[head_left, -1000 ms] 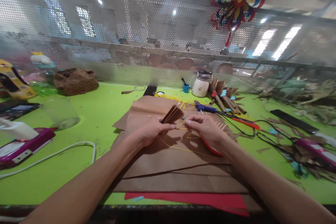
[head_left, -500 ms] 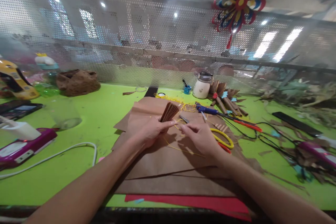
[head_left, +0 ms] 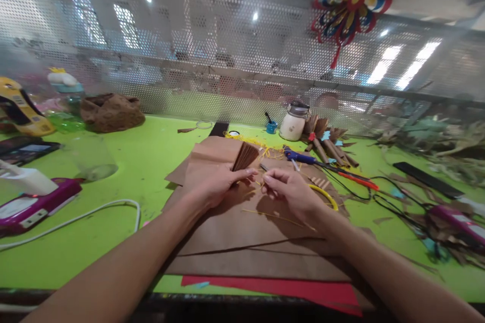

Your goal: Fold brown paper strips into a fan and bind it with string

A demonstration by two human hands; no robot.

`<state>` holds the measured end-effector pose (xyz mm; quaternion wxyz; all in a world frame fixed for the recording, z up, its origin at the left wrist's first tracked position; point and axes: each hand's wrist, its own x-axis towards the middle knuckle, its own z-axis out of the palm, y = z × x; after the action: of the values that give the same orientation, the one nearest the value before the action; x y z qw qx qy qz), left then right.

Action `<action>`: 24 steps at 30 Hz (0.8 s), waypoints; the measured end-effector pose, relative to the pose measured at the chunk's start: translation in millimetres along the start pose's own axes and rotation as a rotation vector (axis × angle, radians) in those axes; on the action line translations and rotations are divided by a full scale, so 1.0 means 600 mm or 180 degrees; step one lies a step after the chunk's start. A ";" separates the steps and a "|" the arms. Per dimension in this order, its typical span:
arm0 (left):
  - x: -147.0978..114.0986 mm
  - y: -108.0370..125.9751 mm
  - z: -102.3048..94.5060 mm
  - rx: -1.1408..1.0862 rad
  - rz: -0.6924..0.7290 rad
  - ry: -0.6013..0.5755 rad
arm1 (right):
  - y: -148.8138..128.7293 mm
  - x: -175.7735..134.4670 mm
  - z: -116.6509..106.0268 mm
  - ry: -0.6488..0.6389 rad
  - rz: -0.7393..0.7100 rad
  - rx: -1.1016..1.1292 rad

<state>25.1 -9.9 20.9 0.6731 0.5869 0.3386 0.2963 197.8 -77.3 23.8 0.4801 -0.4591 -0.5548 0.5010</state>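
My left hand (head_left: 222, 185) is closed round the lower end of a pleated brown paper fan (head_left: 245, 156), whose folds stand up above the thumb. Just to the right, the fingers of my right hand (head_left: 290, 189) are pinched on a thin yellow string (head_left: 271, 216). A length of it trails over the stacked brown paper sheets (head_left: 235, 237) below. Yellow-handled scissors (head_left: 329, 198) lie partly hidden behind my right hand, with a bit of blade showing between the hands.
A blue glue gun (head_left: 299, 155) with its cable lies behind my right hand. Finished-looking paper bundles (head_left: 333, 149) and a white jar (head_left: 291, 123) stand at the back. Left are a clear cup (head_left: 96, 164) and a purple power strip (head_left: 41, 207). Red paper (head_left: 288, 290) shows at the front edge.
My right hand has turned slightly, its fingers curling tighter round the string close to my left hand. The fan remains in my left hand, and the view has shifted a little.
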 end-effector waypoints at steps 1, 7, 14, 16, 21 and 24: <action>0.000 0.000 0.000 -0.0010 -0.0030 -0.0028 | -0.002 -0.002 0.001 -0.0210 0.0121 0.0026; -0.005 0.000 0.011 -0.0101 -0.0176 -0.0230 | 0.000 -0.006 0.010 -0.0563 0.0516 -0.0137; -0.002 -0.005 0.007 0.0183 0.0014 -0.0150 | 0.008 -0.006 0.003 -0.0617 0.0556 -0.0044; -0.005 -0.004 0.008 0.0158 0.0030 -0.0258 | 0.008 -0.007 0.001 -0.0741 0.0563 -0.0014; -0.010 -0.001 0.012 -0.0040 -0.0130 -0.0716 | 0.007 -0.009 -0.004 -0.0813 0.0690 0.0104; -0.011 0.000 0.011 0.0064 -0.0248 -0.0773 | 0.002 -0.010 -0.006 -0.0633 0.0750 0.0066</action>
<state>26.4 -18.7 22.0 0.7142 0.6116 0.2801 0.1932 201.9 -82.6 22.2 0.3654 -0.4641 -0.5367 0.6025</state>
